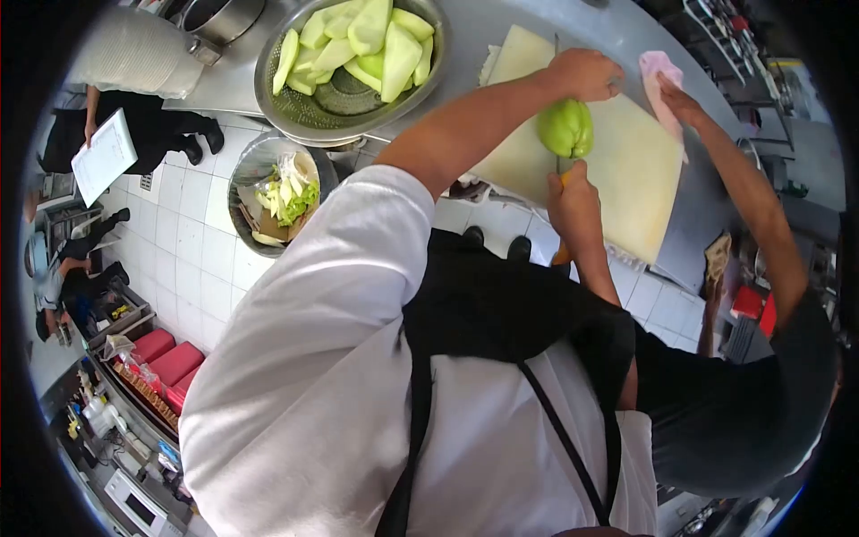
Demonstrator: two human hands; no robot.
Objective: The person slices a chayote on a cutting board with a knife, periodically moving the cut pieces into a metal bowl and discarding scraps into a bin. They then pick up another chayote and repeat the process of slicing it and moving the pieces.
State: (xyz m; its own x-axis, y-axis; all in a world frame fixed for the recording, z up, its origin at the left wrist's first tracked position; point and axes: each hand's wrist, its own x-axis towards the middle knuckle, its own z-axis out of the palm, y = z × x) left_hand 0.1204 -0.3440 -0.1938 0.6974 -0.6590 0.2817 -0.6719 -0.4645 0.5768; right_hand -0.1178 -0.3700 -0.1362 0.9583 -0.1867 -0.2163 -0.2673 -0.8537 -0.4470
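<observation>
On the pale cutting board (635, 197) sits a lobed green vegetable (565, 128) that looks like a chayote. My right hand (575, 204) is closed around the yellow-orange handle of a knife (564, 165). Its blade runs under or into the near side of the vegetable, and a thin tip seems to show past the far side. Just beyond the vegetable, my left hand (586, 74) has its fingers curled over the blade's line. A small grey glint shows at its fingertips; what it grips is hidden.
Pale green peeled pieces fill a metal colander (358, 134) at upper left. Below it stands a lined bin (240, 192) with scraps. At right, a co-worker's hand (677, 98) holds a pink cloth (660, 76) on the metal counter (626, 22). Another person holds a white board (103, 157).
</observation>
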